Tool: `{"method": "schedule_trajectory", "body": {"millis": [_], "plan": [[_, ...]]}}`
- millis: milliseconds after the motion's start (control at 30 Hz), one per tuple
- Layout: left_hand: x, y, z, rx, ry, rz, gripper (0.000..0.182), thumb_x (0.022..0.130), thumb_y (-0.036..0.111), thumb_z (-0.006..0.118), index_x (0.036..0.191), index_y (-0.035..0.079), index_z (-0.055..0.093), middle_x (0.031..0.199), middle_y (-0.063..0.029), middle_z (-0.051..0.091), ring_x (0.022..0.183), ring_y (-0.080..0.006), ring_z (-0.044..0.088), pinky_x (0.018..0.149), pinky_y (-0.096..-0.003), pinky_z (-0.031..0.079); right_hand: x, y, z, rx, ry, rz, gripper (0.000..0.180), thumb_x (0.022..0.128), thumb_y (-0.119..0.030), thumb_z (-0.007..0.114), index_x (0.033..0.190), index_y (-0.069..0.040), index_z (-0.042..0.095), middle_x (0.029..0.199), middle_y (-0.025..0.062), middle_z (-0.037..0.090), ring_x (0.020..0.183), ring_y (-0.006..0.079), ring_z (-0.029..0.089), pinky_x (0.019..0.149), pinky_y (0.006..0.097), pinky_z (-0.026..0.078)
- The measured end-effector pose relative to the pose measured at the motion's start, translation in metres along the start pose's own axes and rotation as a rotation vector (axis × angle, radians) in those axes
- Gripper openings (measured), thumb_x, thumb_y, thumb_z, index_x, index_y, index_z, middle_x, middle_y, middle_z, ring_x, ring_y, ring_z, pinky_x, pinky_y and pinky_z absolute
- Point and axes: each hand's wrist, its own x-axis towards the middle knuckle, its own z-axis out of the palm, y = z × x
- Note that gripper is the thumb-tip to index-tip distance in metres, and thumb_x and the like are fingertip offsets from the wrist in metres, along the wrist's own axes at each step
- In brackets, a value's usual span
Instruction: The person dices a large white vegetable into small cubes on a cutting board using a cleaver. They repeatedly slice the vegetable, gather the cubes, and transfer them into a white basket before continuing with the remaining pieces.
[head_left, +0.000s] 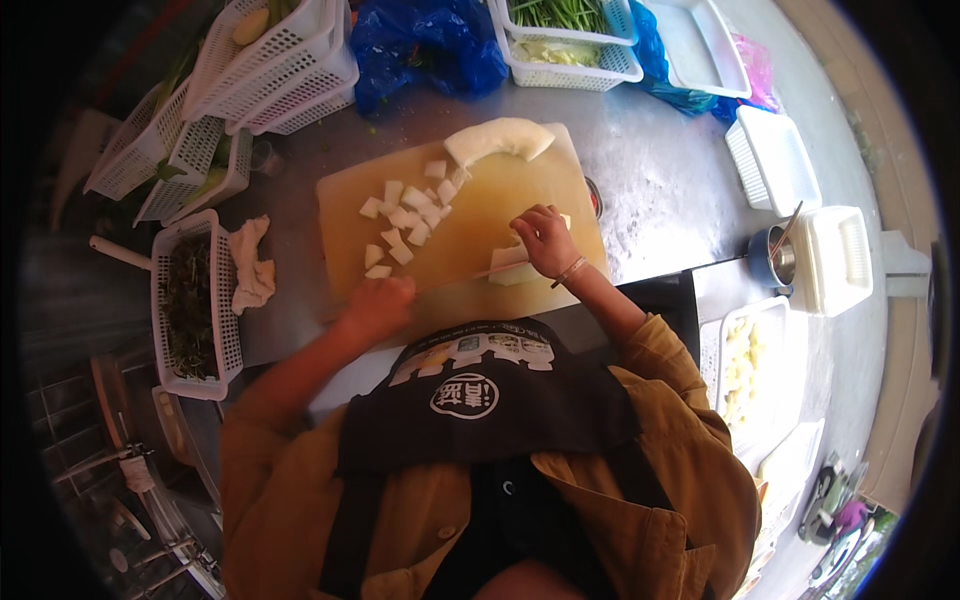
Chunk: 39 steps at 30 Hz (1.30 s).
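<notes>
My left hand is closed around the handle of a kitchen knife, whose thin blade reaches right across the cutting board. With curled fingers, my right hand holds a pale winter melon piece against the board, beside the blade's far end. Part of that piece is hidden under the hand. Cut melon chunks lie scattered on the board's left half. A larger curved melon wedge rests at the board's far edge.
A white basket of dark greens and a cloth lie left. Stacked vegetable baskets, a blue plastic bag and baskets of greens stand behind. At right are a metal pot and a tray of pale pieces.
</notes>
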Motion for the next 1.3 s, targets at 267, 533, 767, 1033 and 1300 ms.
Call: {"method": "schedule_trajectory", "body": {"millis": [267,533,767,1033,1300], "plan": [[-0.003,-0.024,0.030,-0.077,0.049,0.073,0.014,0.087,0.017,0.061,0.085,0.003,0.061,0.081,-0.0222,0.066,0.080,-0.0408,0.066,0.069,-0.0504,0.051,-0.012,0.064,-0.020,-0.077,0.001,-0.025,0.030,0.076,-0.005,0.070,0.104,-0.016,0.073,0.112,0.0100,0.061,0.109,0.0305,0.055,0.097,0.0397,0.043],[-0.079,-0.067,-0.024,-0.148,0.026,-0.145,0.022,0.087,0.020,0.065,0.085,-0.002,0.063,0.082,-0.0255,0.064,0.075,-0.0421,0.063,0.064,-0.0495,0.048,-0.059,0.036,0.019,0.027,0.179,0.157,0.027,0.080,-0.003,0.067,0.106,-0.008,0.068,0.107,0.0150,0.062,0.090,0.0319,0.065,0.079,0.0387,0.054],[-0.023,0.038,-0.002,-0.716,0.332,-0.100,0.029,0.093,0.022,0.064,0.081,-0.004,0.058,0.067,-0.0279,0.055,0.063,-0.0445,0.059,0.054,-0.0460,0.042,-0.112,0.019,0.031,0.298,0.443,0.530,0.031,0.090,-0.006,0.063,0.120,0.003,0.059,0.099,0.0105,0.064,0.067,0.0151,0.068,0.053,0.0260,0.053],[0.046,0.108,0.027,-0.642,0.390,0.099,0.030,0.091,0.019,0.067,0.078,-0.006,0.056,0.067,-0.0275,0.056,0.058,-0.0405,0.058,0.053,-0.0411,0.044,-0.138,0.006,0.005,0.366,0.545,0.545,0.023,0.086,-0.001,0.064,0.109,0.001,0.062,0.090,0.0113,0.065,0.068,0.0164,0.065,0.061,0.0278,0.053],[0.065,0.119,0.035,-0.518,0.344,0.077,0.026,0.089,0.015,0.067,0.079,-0.006,0.056,0.073,-0.0283,0.059,0.067,-0.0453,0.060,0.057,-0.0450,0.045,-0.127,0.000,-0.013,0.139,0.458,0.009,0.023,0.076,0.007,0.067,0.098,-0.001,0.065,0.095,0.0132,0.062,0.080,0.0302,0.063,0.069,0.0351,0.054]]}}
